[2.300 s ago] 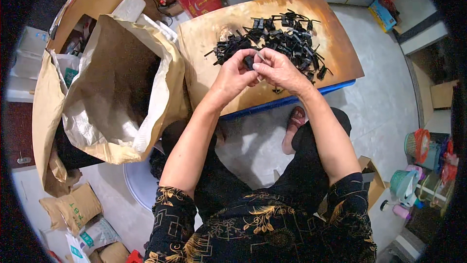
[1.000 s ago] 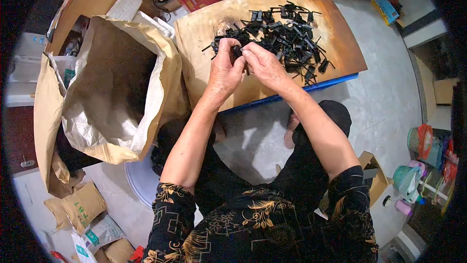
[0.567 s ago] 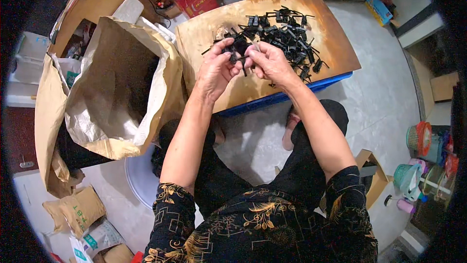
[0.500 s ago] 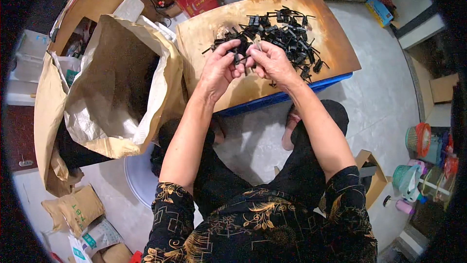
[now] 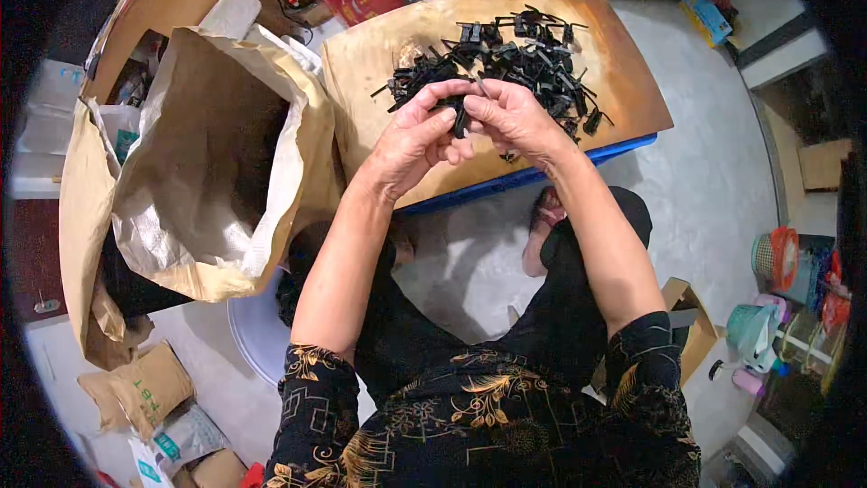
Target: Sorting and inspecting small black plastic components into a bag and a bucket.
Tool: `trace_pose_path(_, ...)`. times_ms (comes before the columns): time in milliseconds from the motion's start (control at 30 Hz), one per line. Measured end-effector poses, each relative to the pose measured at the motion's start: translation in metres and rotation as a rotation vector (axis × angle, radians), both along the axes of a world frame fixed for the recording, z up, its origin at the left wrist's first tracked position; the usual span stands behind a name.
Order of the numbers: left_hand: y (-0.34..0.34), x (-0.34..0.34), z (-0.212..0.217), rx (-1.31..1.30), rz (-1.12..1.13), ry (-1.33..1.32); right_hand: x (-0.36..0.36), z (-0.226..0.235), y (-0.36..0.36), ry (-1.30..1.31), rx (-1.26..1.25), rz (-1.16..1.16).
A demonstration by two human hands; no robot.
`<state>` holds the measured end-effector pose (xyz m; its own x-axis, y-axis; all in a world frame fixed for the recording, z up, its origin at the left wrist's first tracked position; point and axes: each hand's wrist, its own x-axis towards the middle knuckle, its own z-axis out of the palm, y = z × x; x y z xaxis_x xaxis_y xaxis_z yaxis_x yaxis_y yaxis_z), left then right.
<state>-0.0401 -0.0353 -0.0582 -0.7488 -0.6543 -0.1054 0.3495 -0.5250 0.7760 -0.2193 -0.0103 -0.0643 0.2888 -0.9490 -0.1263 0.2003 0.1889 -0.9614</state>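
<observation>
The left hand (image 5: 417,136) grips a black plastic part (image 5: 461,118) while the right hand (image 5: 522,125) pinches a slim grey strip (image 5: 480,84) (a heap of black parts (image 5: 535,65) lies beyond).

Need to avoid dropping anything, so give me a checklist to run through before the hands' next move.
1. Black piece held by the left hand: ok.
2. Right hand's exact contact with that piece: cannot tell, partly hidden.
3. Thin greyish item at the right hand identified: cannot tell, too small.
4. Pile of black pieces resting on the board: ok.
5. Sack open, left of the board: ok.
</observation>
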Motion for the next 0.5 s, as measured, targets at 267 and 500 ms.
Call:
trace_pose_path(267,0.005,-0.010,-0.002,-0.489,0.174,-0.471,0.011,-0.006,-0.003,0.174,-0.120,-0.125)
trace_pose_path(500,0.000,-0.017,-0.010,-0.560,0.346,-0.571,0.017,-0.002,0.003,-0.072,0.144,-0.123)
